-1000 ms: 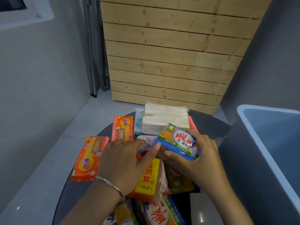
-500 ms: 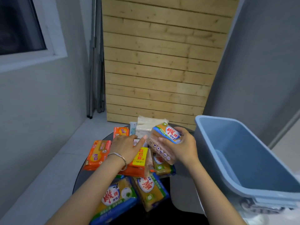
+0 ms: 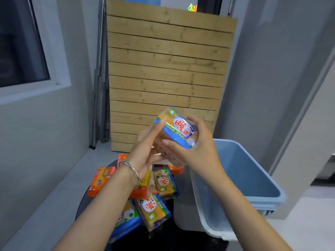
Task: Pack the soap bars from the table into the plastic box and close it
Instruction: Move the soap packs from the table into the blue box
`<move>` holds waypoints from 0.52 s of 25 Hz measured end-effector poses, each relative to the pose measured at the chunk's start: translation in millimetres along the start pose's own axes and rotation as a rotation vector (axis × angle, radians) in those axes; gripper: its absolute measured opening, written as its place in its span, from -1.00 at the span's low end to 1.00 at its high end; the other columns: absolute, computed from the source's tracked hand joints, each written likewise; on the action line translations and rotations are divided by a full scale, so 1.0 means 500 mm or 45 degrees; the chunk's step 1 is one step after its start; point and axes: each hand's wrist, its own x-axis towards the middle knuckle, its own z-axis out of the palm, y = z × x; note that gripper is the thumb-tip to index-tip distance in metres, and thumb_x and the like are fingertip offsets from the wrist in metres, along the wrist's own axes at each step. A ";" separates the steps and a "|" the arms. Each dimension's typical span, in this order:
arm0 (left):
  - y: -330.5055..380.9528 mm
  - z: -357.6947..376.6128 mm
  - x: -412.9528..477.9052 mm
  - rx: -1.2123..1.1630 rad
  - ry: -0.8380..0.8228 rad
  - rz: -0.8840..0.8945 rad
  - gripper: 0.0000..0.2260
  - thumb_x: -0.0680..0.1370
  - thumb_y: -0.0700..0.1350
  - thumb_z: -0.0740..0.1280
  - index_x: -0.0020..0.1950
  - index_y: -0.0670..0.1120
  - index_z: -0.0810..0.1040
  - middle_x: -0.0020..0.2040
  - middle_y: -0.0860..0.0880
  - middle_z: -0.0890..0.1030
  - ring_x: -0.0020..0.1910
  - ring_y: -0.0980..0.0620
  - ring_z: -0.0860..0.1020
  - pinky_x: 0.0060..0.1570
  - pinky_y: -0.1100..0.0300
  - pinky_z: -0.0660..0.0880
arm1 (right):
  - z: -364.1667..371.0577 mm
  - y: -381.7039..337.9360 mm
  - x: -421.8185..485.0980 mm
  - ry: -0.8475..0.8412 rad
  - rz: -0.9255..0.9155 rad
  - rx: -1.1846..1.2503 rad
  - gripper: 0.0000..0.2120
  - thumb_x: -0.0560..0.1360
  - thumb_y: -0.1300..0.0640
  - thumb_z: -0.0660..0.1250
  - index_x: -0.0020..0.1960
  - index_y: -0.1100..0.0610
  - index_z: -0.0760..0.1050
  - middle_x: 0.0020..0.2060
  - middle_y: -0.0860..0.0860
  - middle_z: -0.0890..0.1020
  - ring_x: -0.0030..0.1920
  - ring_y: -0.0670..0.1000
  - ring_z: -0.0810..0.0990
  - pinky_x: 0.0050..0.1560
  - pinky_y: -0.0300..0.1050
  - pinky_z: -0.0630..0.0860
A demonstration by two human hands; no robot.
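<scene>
Both hands hold one yellow soap pack with a blue edge and red lettering (image 3: 178, 130), raised above the table. My right hand (image 3: 194, 151) grips it from the right and below. My left hand (image 3: 146, 151) presses its fingers against the pack's left side. Beneath them several soap packs lie on the dark round table (image 3: 163, 238): an orange one (image 3: 100, 181) at the left, yellow-and-blue ones (image 3: 165, 183) (image 3: 153, 210) in the middle. The open blue plastic box (image 3: 253, 178) stands to the right, its inside bare where visible. No lid shows.
A slatted wooden panel (image 3: 166, 69) leans against the wall behind the table, with folded metal poles (image 3: 101, 87) to its left. A window (image 3: 21, 46) is on the left wall. Pale floor surrounds the table.
The yellow-and-blue soap pack has risen from the pile in my right hand, and my left hand left the pile to join it. The view has tilted upward.
</scene>
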 end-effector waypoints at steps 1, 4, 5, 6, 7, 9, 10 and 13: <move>0.004 0.008 -0.003 0.014 0.048 0.008 -0.60 0.39 0.24 0.34 0.01 -0.03 0.64 -0.01 -0.12 0.68 -0.06 -0.03 0.64 -0.18 0.08 0.62 | -0.025 -0.002 -0.008 -0.097 0.031 0.115 -0.24 0.22 -0.07 0.58 0.33 0.00 0.36 0.18 -0.06 0.56 0.15 -0.10 0.56 0.10 -0.21 0.54; 0.006 0.028 0.006 -0.034 0.077 -0.095 -0.67 0.46 0.15 0.28 0.06 -0.04 0.59 0.00 -0.11 0.67 -0.09 -0.06 0.62 -0.04 0.00 0.60 | -0.109 0.003 -0.016 -0.312 0.186 0.377 -0.34 0.21 -0.14 0.48 0.28 -0.01 0.46 0.16 -0.08 0.63 0.06 -0.17 0.63 -0.04 -0.33 0.55; 0.007 0.038 0.010 -0.037 0.038 -0.115 -0.67 0.47 0.15 0.26 0.08 -0.03 0.58 -0.03 -0.08 0.68 -0.10 -0.05 0.62 0.00 -0.01 0.58 | -0.137 0.010 -0.010 -0.374 0.277 0.420 -0.33 0.21 -0.19 0.44 0.28 -0.03 0.46 0.17 -0.09 0.63 0.08 -0.14 0.62 0.03 -0.29 0.55; 0.006 0.053 0.016 -0.006 -0.010 -0.115 -0.66 0.46 0.17 0.26 0.07 -0.02 0.59 -0.08 -0.04 0.69 -0.14 -0.03 0.63 -0.01 0.02 0.58 | -0.162 0.019 0.000 -0.460 0.388 0.470 -0.34 0.23 -0.22 0.41 0.29 -0.03 0.47 0.17 -0.08 0.63 0.08 -0.11 0.62 0.13 -0.22 0.52; 0.002 0.067 0.022 0.053 -0.057 -0.110 -0.65 0.44 0.19 0.27 0.06 -0.02 0.59 -0.13 -0.02 0.68 -0.18 0.00 0.62 -0.06 0.07 0.59 | -0.184 0.029 0.009 -0.564 0.502 0.524 -0.38 0.28 -0.24 0.38 0.28 -0.03 0.49 0.16 -0.05 0.64 0.08 -0.08 0.62 0.22 -0.13 0.49; -0.005 0.100 0.041 0.169 -0.136 -0.093 -0.57 0.38 0.23 0.33 0.10 -0.03 0.57 -0.14 -0.02 0.65 -0.24 0.04 0.60 -0.22 0.17 0.60 | -0.212 0.054 0.027 -0.757 0.602 0.529 -0.48 0.39 -0.21 0.33 0.27 0.01 0.52 0.15 0.01 0.65 0.10 -0.01 0.61 0.29 -0.04 0.47; -0.008 0.117 0.054 0.206 -0.166 -0.084 -0.55 0.35 0.24 0.34 0.11 -0.02 0.57 -0.14 -0.03 0.64 -0.25 0.04 0.59 -0.28 0.21 0.57 | -0.219 0.069 0.035 -0.808 0.601 0.497 -0.51 0.43 -0.18 0.32 0.27 0.04 0.52 0.16 0.02 0.65 0.12 0.00 0.62 0.26 -0.05 0.49; -0.019 0.168 0.105 0.254 -0.210 -0.066 -0.58 0.31 0.24 0.36 0.04 0.02 0.58 -0.16 -0.03 0.67 -0.26 0.06 0.60 -0.26 0.21 0.56 | -0.236 0.117 0.059 -0.707 0.639 0.494 -0.53 0.38 -0.15 0.40 0.19 0.09 0.58 0.11 0.05 0.68 0.04 -0.03 0.68 -0.01 -0.19 0.59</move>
